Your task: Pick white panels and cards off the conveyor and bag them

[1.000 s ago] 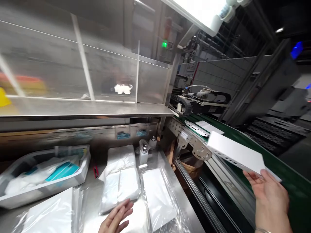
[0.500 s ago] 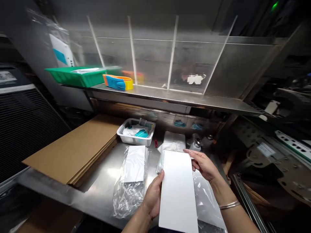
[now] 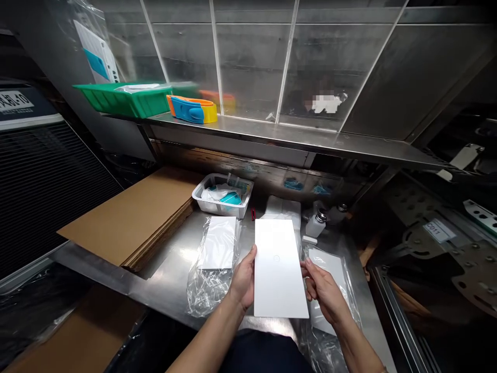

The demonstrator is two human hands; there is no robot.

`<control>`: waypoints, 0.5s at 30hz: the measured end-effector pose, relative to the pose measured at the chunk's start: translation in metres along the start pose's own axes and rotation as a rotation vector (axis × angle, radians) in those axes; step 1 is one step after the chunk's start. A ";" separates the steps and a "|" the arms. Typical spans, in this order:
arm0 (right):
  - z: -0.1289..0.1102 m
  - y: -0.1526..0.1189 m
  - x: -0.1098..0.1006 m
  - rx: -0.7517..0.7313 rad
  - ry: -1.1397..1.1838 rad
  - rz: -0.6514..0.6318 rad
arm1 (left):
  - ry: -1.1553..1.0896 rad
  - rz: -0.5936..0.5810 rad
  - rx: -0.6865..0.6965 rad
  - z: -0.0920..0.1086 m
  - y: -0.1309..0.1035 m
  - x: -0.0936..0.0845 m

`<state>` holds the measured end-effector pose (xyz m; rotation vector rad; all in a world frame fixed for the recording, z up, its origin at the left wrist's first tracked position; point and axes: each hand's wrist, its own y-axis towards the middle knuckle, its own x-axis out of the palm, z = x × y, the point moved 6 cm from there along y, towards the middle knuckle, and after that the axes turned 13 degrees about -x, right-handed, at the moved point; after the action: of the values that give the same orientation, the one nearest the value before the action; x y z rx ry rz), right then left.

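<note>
A blank white rectangular panel (image 3: 276, 285) is held up over the metal table, its broad face towards me and a faint round mark near its middle. My left hand (image 3: 244, 280) grips its left edge, thumb on the front and fingers partly hidden behind. At the right edge, my right hand (image 3: 321, 290) pinches the panel with curled fingers. A clear bag with white panels (image 3: 218, 243) lies left of my left hand. Another bagged white panel (image 3: 332, 269) lies under and beside my right hand.
Brown cardboard sheets (image 3: 135, 212) are stacked on the left. Behind are a white basket (image 3: 221, 207) of bits, a red tool (image 3: 253, 214) and a pump bottle (image 3: 316, 225). Above runs a metal shelf (image 3: 256, 129) with a green tray (image 3: 132, 101) and a coloured band (image 3: 192, 110).
My right hand has gone from the panel's top right corner down to its right edge. The panel tilts differently, its lower end now fully visible. The camera view has shifted downward.
</note>
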<state>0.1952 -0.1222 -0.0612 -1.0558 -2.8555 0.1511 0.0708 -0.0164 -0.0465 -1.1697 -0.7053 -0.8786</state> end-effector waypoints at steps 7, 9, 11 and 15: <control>-0.048 0.001 0.003 -0.470 -0.791 0.133 | -0.007 -0.007 0.000 -0.006 0.000 -0.001; -0.043 0.009 -0.020 -0.430 -0.786 0.232 | -0.012 -0.009 -0.018 -0.006 -0.002 -0.001; -0.037 0.018 -0.049 -0.385 -0.747 0.379 | -0.015 -0.010 -0.028 -0.006 -0.004 -0.003; -0.026 0.026 -0.064 -0.247 -0.460 0.409 | -0.011 -0.008 -0.011 -0.005 -0.004 -0.005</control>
<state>0.2634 -0.1430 -0.0417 -1.8716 -3.0549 0.0767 0.0652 -0.0207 -0.0503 -1.1833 -0.7151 -0.8846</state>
